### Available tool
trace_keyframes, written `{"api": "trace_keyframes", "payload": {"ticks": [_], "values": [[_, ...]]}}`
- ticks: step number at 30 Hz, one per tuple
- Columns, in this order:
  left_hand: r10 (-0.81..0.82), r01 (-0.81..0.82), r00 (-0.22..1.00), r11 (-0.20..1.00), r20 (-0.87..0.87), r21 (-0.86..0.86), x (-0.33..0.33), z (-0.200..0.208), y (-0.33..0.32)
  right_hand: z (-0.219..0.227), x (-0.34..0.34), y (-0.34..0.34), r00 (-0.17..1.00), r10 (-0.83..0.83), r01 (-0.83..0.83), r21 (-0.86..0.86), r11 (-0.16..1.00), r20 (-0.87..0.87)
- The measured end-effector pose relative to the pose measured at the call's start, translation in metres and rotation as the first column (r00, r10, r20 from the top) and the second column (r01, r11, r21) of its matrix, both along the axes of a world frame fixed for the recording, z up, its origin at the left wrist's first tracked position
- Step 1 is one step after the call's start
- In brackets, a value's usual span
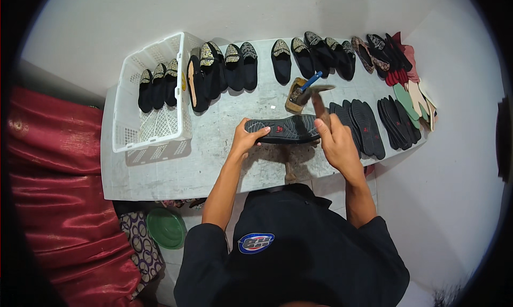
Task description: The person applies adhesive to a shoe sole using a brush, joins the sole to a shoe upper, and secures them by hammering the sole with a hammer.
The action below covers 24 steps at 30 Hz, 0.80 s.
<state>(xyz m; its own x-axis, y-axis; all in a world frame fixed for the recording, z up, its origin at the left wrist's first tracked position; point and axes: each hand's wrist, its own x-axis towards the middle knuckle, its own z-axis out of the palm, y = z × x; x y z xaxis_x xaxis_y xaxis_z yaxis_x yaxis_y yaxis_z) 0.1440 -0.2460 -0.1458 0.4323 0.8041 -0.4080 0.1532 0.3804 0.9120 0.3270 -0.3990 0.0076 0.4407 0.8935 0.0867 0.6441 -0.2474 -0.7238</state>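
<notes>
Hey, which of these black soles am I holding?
The single sole gripped by your left hand, straight ahead of you; the other black soles lie grouped on the table, farther right.

Blurred hammer head and a shoe, one end behind the right hand

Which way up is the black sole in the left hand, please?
Tread up: the black sole shows its grooved pattern and red mark, with the left hand gripping one end.
</notes>
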Motion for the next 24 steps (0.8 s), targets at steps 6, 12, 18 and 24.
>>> {"api": "trace_keyframes", "payload": {"ticks": [6,12,18,24], "values": [[0.009,-0.008,1.000,1.000,0.026,-0.017,0.003,0.010,0.001,-0.060,-0.003,-0.005,0.994,-0.001,0.010,-0.083,0.996,0.108],[0.005,-0.005,1.000,1.000,-0.008,-0.001,0.002,0.003,0.001,-0.016,0.005,0.004,0.999,0.033,-0.025,-0.183,0.983,0.038],[-0.021,0.021,0.999,1.000,0.038,0.020,0.006,0.008,-0.005,-0.006,-0.010,-0.004,0.999,-0.017,0.019,0.051,0.998,-0.050],[-0.002,0.001,0.998,1.000,0.061,0.010,0.012,0.010,-0.012,-0.026,0.000,-0.007,0.998,-0.056,0.049,-0.212,0.976,-0.028]]}}
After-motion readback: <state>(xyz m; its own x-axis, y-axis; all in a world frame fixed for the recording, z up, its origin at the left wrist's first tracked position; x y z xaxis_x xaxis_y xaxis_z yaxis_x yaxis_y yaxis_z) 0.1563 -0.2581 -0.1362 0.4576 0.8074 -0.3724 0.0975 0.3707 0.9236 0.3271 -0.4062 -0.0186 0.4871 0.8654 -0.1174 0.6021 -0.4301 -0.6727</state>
